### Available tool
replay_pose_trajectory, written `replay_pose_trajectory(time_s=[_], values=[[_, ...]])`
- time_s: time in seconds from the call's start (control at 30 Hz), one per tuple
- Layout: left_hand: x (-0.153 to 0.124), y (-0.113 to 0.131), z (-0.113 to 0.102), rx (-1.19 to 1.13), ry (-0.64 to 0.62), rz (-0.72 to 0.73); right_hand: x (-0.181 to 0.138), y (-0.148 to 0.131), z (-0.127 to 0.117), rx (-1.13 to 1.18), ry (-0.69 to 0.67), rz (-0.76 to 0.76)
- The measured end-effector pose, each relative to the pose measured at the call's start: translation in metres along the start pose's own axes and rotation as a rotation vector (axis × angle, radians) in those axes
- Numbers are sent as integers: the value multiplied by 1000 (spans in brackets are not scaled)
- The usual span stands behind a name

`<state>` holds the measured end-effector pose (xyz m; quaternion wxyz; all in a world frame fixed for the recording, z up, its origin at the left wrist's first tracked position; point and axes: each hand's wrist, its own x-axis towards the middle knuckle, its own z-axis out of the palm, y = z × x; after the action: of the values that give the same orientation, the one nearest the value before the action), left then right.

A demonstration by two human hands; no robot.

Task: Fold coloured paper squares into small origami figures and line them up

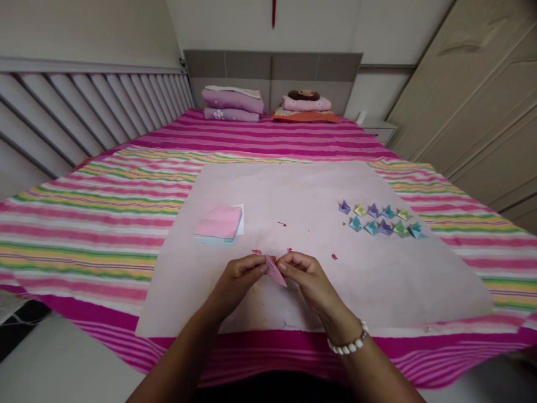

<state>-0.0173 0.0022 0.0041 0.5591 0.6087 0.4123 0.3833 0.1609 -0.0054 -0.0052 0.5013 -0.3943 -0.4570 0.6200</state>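
Note:
My left hand (242,275) and my right hand (305,275) meet over a pale pink sheet (293,196) spread on the bed. Both pinch a small folded pink paper (275,272) between their fingertips. A white bead bracelet (349,342) circles my right wrist. To the left lies a stack of square papers (220,224), pink on top with blue beneath. To the right, several small folded paper shapes (381,219) in purple, yellow, blue and green sit in two rows.
The bed has a pink, green and yellow striped cover (84,224). Folded pillows and blankets (233,103) lie at the headboard. A slatted rail (84,106) runs along the left, wardrobe doors (482,95) along the right. Tiny red paper scraps (334,257) dot the sheet.

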Motion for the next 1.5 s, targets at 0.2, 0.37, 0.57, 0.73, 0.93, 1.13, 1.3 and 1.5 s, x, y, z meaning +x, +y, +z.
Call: replay_pose_trajectory(time_s=[0.2, 0.37, 0.57, 0.73, 0.93, 1.13, 1.3, 1.5], values=[[2, 0, 1, -36, -8, -6, 1, 3, -1, 79, -30, 36], [2, -7, 0, -109, -21, -28, 1, 4, -2, 95, -37, 35], [2, -14, 0, -215, -17, -69, 0, 0, 0, 106, -46, 60], [2, -17, 1, -333, 28, -97, 0, 0, 1, 122, -56, 62], [4, -22, 2, -412, 74, -168, 1, 2, -2, 51, -39, 18], [7, -19, 7, -301, 110, -132, 3, 7, -3, 55, -101, -22], [6, -12, 11, 143, 315, 30, 5, 14, -1, -165, 92, -108], [0, -3, 21, 268, 228, 33, 1, 10, 6, -602, 186, -340]])
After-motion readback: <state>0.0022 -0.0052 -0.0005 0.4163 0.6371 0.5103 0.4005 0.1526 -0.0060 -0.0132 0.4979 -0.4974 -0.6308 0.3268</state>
